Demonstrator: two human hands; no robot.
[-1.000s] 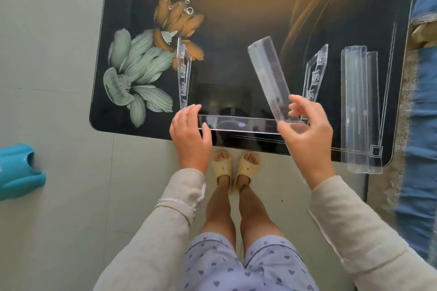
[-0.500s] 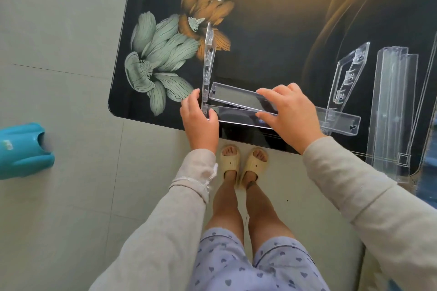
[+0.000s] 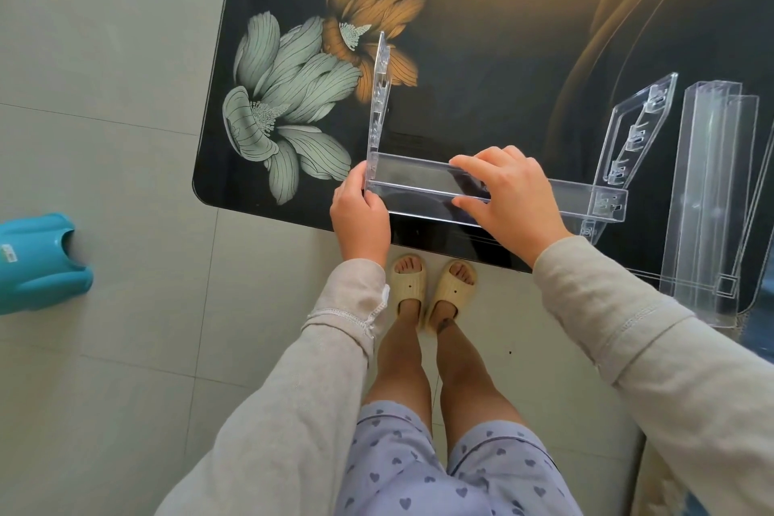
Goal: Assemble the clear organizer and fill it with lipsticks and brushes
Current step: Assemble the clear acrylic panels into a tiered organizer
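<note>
Seen from above, a person stands at a black glass worktop (image 3: 502, 88) printed with flowers. A long clear plastic shelf strip (image 3: 423, 184) lies along the near edge, its long axis running left to right. Its left end meets the foot of a clear plastic side panel (image 3: 379, 96), which stands on edge and runs away from the person.

The left hand (image 3: 360, 218) grips the panel's foot at that corner, with thumb and fingers curled round the joint. The right hand (image 3: 513, 197) holds the strip near its middle, fingers (image 3: 473, 161) hooked over the far edge and thumb on the near edge.

The strip's right end reaches past the right hand to a second clear side panel (image 3: 636, 130), which leans tilted on the worktop. The end overlaps that panel's foot, but it is not possible to tell whether it sits in a slot. This end lies to the right of both hands and nearer the right one, so the next join probably falls to the right hand.

A stack of clear strips (image 3: 708, 189) lies at the far right. No lipsticks or brushes are in view, and assembly looks to be at an early stage.
</note>
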